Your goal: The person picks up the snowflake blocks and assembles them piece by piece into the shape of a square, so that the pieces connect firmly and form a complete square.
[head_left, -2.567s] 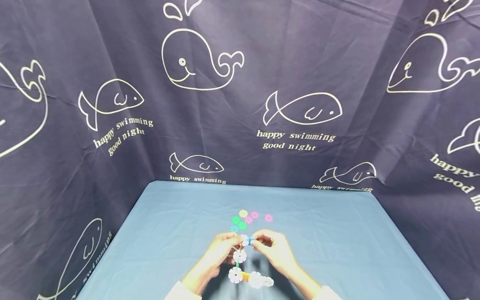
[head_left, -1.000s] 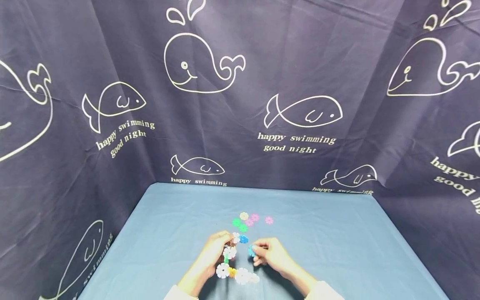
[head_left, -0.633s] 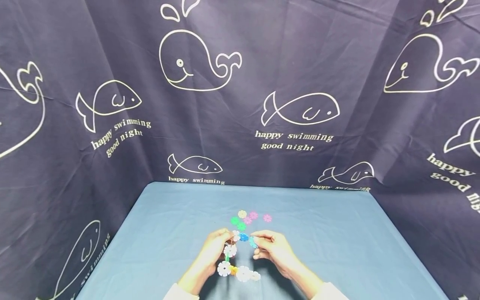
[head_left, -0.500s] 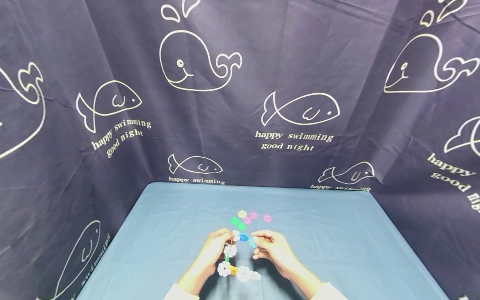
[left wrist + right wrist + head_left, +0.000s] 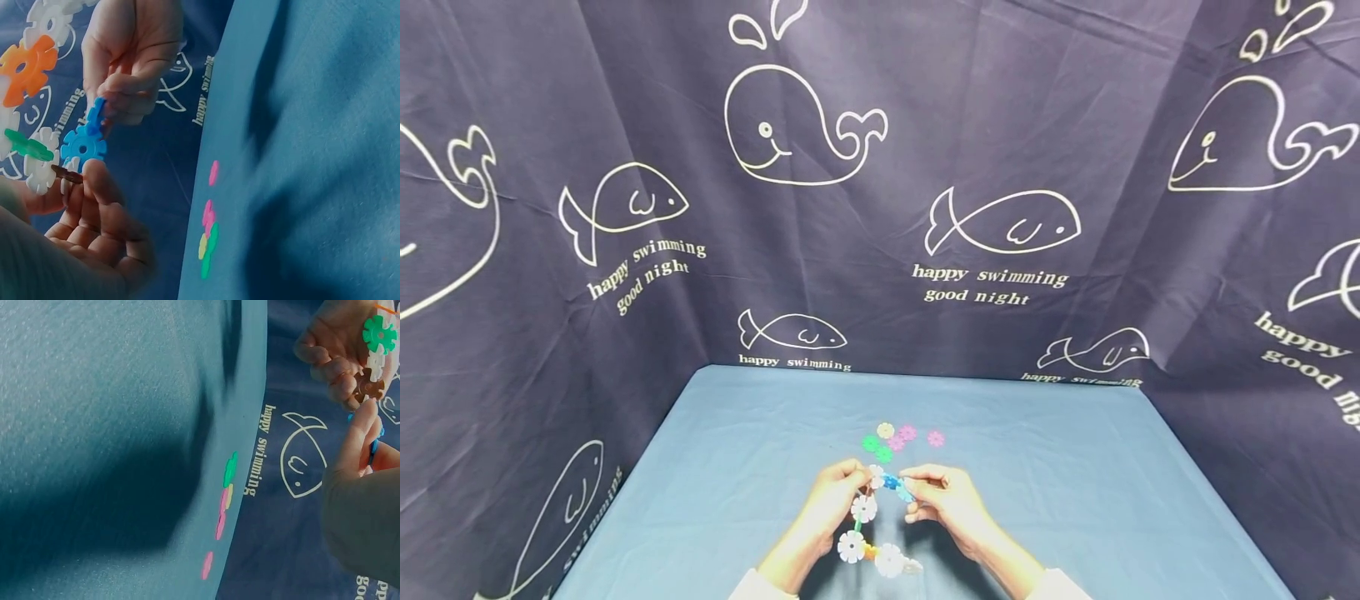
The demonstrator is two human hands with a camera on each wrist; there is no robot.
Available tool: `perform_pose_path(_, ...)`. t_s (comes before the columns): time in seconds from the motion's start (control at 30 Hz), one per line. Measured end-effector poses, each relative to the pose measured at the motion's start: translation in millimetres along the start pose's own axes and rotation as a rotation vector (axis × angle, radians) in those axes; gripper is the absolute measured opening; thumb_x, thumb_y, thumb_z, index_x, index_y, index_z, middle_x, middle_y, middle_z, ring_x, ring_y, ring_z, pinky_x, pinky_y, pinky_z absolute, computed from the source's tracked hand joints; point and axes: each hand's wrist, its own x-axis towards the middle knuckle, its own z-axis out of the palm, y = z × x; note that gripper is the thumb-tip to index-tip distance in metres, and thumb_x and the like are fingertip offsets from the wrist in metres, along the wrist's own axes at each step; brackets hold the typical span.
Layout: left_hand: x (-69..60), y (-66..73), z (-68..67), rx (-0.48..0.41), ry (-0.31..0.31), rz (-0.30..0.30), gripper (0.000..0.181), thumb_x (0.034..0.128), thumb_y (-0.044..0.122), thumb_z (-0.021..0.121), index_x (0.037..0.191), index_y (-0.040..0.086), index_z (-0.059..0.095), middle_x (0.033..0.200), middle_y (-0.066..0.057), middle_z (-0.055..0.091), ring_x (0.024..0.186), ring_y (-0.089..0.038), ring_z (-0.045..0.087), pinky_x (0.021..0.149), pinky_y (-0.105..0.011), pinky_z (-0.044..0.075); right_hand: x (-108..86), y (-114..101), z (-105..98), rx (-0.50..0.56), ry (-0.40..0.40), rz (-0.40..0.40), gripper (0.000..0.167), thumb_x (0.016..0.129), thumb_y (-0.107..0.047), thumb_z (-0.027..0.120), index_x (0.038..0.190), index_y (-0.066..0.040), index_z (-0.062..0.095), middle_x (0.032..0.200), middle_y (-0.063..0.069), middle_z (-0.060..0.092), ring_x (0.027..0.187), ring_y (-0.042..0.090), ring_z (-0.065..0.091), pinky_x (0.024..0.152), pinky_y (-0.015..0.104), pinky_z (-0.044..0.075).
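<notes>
Over the table, my left hand (image 5: pixel 829 510) pinches a chain of slotted plastic flower discs near its far end, by a white disc (image 5: pixel 876 477) and a brown disc (image 5: pixel 67 174). From there the chain bends down through a white disc (image 5: pixel 863 507), a green disc (image 5: pixel 29 145) and an orange disc (image 5: pixel 29 70) to more white ones. A blue disc (image 5: pixel 83 149) joins the white end. With thumb and fingers, my right hand (image 5: pixel 953 503) pinches a lighter blue disc (image 5: pixel 905 490), seen edge-on against the blue disc in the left wrist view. Fingertips partly hide that contact.
Loose flower discs lie on the blue table (image 5: pixel 760 442) beyond the hands: a yellow one (image 5: pixel 886 430), green ones (image 5: pixel 870 443) and several pink ones (image 5: pixel 936 438). Dark printed cloth (image 5: pixel 880 275) walls the table's back and sides.
The light blue disc, earlier on the table by the green discs, is now in my right hand. It has come leftward from a gap to meet the blue disc on the chain.
</notes>
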Motion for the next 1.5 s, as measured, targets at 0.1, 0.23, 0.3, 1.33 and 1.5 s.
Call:
perform_pose_path(0.1, -0.1, -2.8, 2.3, -0.013, -0.006, 0.029, 0.023, 0.0930, 0.009, 0.060, 0.075, -0.003, 0.055, 0.070, 0.000, 0.055, 0.062, -0.010, 0.050, 0.054, -0.020, 0.041, -0.7, -0.3, -0.7, 0.005, -0.008, -0.010, 0.041, 0.096, 0.000, 0.063, 0.125, 0.025, 0.051, 0.089, 0.007, 0.066, 0.069, 0.015, 0.068, 0.072, 0.040, 0.062)
perform_pose_path(0.23, -1.2, -3.0, 4.7, -0.023, -0.012, 0.055, 0.026, 0.0947, 0.008, 0.059, 0.073, -0.005, 0.052, 0.069, 0.000, 0.053, 0.061, -0.010, 0.048, 0.054, -0.019, 0.039, -2.0, -1.5, -0.6, 0.000, -0.026, -0.034, 0.040, 0.096, 0.002, 0.062, 0.124, 0.027, 0.049, 0.092, 0.010, 0.068, 0.069, 0.017, 0.070, 0.074, 0.043, 0.061)
perform_pose_path(0.3, -1.7, -1.8, 5.5, -0.024, -0.016, 0.067, 0.026, 0.0946, 0.007, 0.059, 0.074, -0.007, 0.052, 0.069, 0.001, 0.052, 0.061, -0.009, 0.048, 0.055, -0.019, 0.039, -2.5, -1.8, -0.3, -0.001, -0.027, -0.044, 0.041, 0.095, 0.002, 0.063, 0.124, 0.028, 0.049, 0.094, 0.012, 0.068, 0.070, 0.018, 0.070, 0.075, 0.043, 0.061)
perform_pose_path(1.33, -6.0, -3.9, 0.6, 0.209, -0.265, -0.039, 0.019, 0.0978, 0.026, 0.062, 0.091, 0.009, 0.070, 0.077, -0.004, 0.069, 0.057, -0.013, 0.058, 0.045, -0.024, 0.044, 9.8, -3.7, 1.2, -0.035, -0.205, 0.049, 0.029, 0.099, -0.004, 0.061, 0.111, 0.017, 0.045, 0.074, 0.002, 0.062, 0.057, 0.011, 0.064, 0.058, 0.032, 0.060)
perform_pose_path(1.5, -4.5, -6.2, 0.7, 0.084, -0.296, -0.072, 0.019, 0.0979, 0.021, 0.063, 0.094, 0.003, 0.068, 0.076, -0.005, 0.070, 0.055, -0.011, 0.060, 0.046, -0.023, 0.047, 18.5, -4.3, 2.3, -0.062, -0.199, 0.089, 0.027, 0.100, -0.011, 0.062, 0.098, 0.013, 0.048, 0.072, 0.005, 0.065, 0.058, 0.013, 0.064, 0.059, 0.033, 0.061)
